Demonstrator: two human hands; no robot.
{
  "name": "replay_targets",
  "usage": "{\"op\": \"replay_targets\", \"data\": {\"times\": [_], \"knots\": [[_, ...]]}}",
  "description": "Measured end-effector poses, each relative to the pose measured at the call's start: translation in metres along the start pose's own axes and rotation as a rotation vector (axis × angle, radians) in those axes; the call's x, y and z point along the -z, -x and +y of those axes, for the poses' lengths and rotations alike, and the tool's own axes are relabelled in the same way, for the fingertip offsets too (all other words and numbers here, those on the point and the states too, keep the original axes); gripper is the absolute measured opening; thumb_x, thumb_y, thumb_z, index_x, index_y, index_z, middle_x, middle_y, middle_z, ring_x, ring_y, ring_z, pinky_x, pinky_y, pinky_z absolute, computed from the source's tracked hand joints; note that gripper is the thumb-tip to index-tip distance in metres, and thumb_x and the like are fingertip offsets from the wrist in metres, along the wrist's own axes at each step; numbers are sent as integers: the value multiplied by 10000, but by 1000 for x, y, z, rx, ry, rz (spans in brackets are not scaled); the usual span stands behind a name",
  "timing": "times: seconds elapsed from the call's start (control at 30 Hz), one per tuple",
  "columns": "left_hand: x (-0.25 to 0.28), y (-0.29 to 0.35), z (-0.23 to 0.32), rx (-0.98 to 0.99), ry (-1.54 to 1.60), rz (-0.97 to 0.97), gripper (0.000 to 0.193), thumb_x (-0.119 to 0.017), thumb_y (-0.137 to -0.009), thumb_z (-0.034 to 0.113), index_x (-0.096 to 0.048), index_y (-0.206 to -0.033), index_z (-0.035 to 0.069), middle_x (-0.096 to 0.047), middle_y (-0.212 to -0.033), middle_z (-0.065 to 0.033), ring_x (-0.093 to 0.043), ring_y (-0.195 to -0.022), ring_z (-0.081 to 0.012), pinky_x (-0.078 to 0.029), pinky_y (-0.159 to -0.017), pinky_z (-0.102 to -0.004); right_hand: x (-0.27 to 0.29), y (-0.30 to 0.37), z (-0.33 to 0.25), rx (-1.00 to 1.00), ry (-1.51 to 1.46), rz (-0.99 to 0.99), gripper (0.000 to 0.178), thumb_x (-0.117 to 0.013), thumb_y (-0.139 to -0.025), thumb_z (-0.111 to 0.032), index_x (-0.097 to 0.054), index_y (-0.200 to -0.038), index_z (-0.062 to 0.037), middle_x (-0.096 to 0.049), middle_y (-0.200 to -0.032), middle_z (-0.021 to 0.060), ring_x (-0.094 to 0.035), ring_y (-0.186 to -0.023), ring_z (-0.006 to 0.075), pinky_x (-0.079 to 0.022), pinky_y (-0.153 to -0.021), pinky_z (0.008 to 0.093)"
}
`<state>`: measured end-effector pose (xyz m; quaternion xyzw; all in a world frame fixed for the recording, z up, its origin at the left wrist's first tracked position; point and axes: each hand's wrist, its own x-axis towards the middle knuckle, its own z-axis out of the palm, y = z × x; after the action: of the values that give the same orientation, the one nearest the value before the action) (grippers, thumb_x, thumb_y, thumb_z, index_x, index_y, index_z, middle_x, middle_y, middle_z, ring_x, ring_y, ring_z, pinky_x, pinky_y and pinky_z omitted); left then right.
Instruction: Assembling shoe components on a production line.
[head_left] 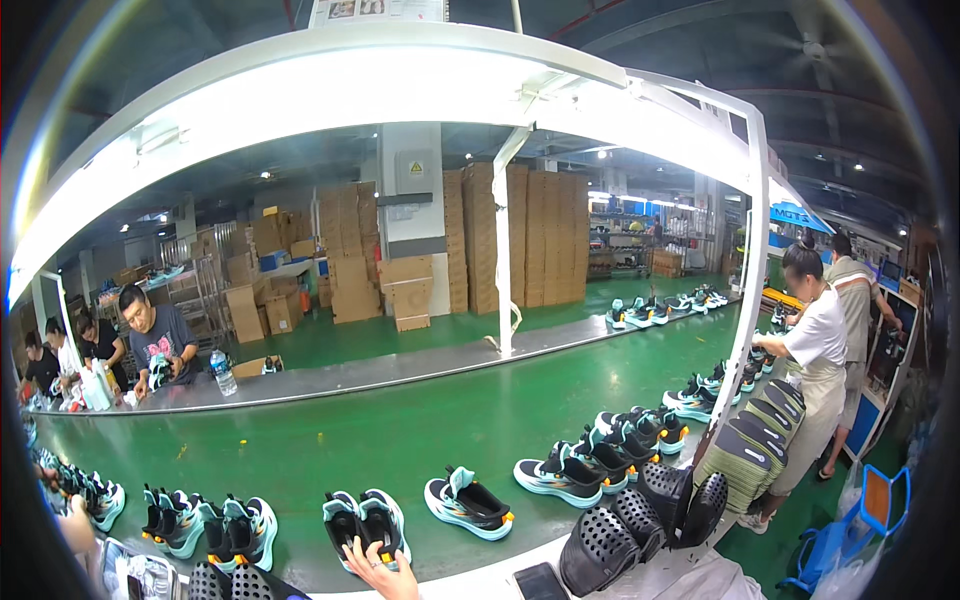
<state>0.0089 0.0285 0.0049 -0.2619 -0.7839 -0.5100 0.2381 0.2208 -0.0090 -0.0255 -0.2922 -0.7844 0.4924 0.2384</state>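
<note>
My right hand (380, 572) comes in at the lower middle with its fingers spread. Its fingertips are at the heels of a pair of black and light-blue sneakers (366, 522), which stand side by side on the green conveyor belt (330, 455). At the far left rim, part of my left hand (78, 525) shows. Its fingers are too blurred and cut off to read. Close by it stand several similar sneakers (98, 500). Two more groups of sneakers (240, 530) sit between my hands. A single sneaker (468, 503) lies right of the pair.
Black perforated clog-like pieces (600, 545) lie along the near edge, beside a dark flat object (540, 582). More sneakers (560, 475) line the belt's right. A white post (750, 280) rises there. Workers stand at right (820, 340) and far left (160, 335). A water bottle (222, 372) stands across.
</note>
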Motion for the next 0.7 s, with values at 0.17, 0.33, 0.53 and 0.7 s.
{"op": "replay_targets", "data": {"times": [0.17,0.33,0.53,0.7], "knots": [[3,-1,9,-64,115,48,277,-614,-717,-33,-513,-966,34,-386,-1350,-149,-224,-1353,-384,-146,-1111,-531,2,-3,-2,11,-15,27,227,-540,-888,-208,-643,-978,-26,-638,-885,216,-620,-820,379,-486,-688,415],[2,0,5,-103,176,57,222,-576,-756,-39,-510,-954,33,-392,-1338,-157,-245,-1346,-381,-217,-1083,-501,3,-6,-4,-2,-18,7,231,-544,-886,-205,-637,-996,-25,-636,-889,217,-622,-821,377,-487,-696,411],[4,4,6,-145,193,83,219,-564,-763,-42,-507,-961,35,-415,-1307,-172,-321,-1305,-384,-254,-1064,-487,-4,1,7,-10,-36,17,221,-562,-879,-186,-636,-1001,-18,-642,-898,212,-623,-840,375,-489,-712,408],[0,10,4,-96,382,-118,342,-597,-759,-5,-494,-1084,16,-392,-1326,-193,-385,-1251,-358,-366,-995,-439,11,5,-12,-49,-191,19,228,-560,-893,-185,-650,-1008,-10,-640,-778,157,-625,-723,229,-489,-661,336]]}}
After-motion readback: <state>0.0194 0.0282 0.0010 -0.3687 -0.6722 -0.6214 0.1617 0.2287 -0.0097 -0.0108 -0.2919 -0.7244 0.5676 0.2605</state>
